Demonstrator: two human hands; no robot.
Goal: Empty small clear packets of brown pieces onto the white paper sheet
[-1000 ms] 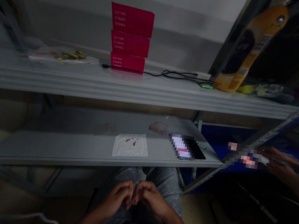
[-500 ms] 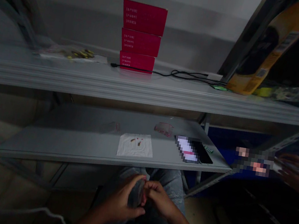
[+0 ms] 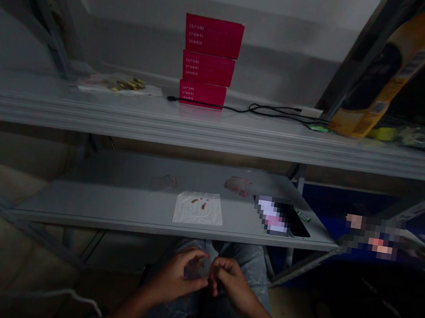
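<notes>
Above my lap, my left hand (image 3: 173, 276) is curved with its thumb and fingers round a small clear plastic bag (image 3: 198, 268). My right hand (image 3: 232, 281) is beside the bag's right edge, its fingertips pinched together. What they pinch, if anything, is too small to see. In front of my hands, a white paper sheet (image 3: 187, 214) lies on the lower shelf with several tiny brownish pieces (image 3: 203, 206) on it. Two more clear bags with red edges, one to the left (image 3: 164, 182) and one to the right (image 3: 238, 185), lie behind the sheet.
Two phones, one lit (image 3: 271, 214) and one dark (image 3: 297, 225), lie at the lower shelf's right. The upper shelf (image 3: 130, 119) carries stacked red boxes (image 3: 207, 67), a black cable (image 3: 269, 109) and a yellow package (image 3: 390, 79). Another person's hand is blurred at the far right.
My right hand has shifted slightly right, and a little gap shows between the two hands. More of the bag in my left hand is visible. The whole view has shifted slightly.
</notes>
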